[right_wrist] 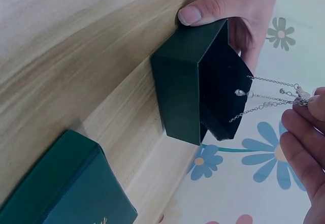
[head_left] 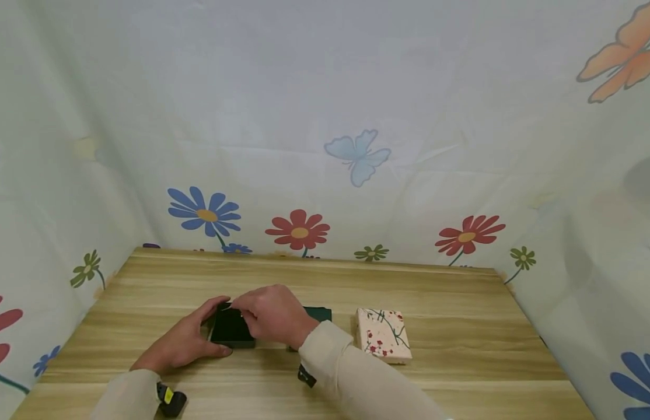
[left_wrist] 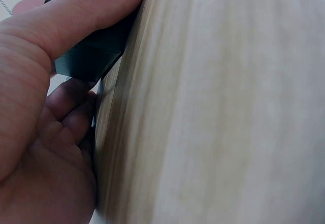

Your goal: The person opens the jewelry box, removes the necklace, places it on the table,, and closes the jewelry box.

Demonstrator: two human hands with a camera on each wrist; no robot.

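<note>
A dark green jewelry box (head_left: 234, 343) stands uncovered on the table, with a black insert (right_wrist: 219, 127) sitting tilted inside it. My left hand (head_left: 185, 343) grips the box from the left, thumb along the near side and fingers around the far side. In the left wrist view the thumb lies against a green wall. Above the opening, my right hand (head_left: 276, 315) pinches a bunched part of a silver chain (right_wrist: 270, 105) with small beads or charms. Strands of it run from the fingertips back down to the insert.
The green box lid (right_wrist: 76, 183) lies on the table just right of the box, partly hidden by my right forearm in the head view. Farther right is a cream box with a floral print (head_left: 384, 337). A flower-patterned curtain (head_left: 299, 186) hangs behind the wooden table (head_left: 451, 326).
</note>
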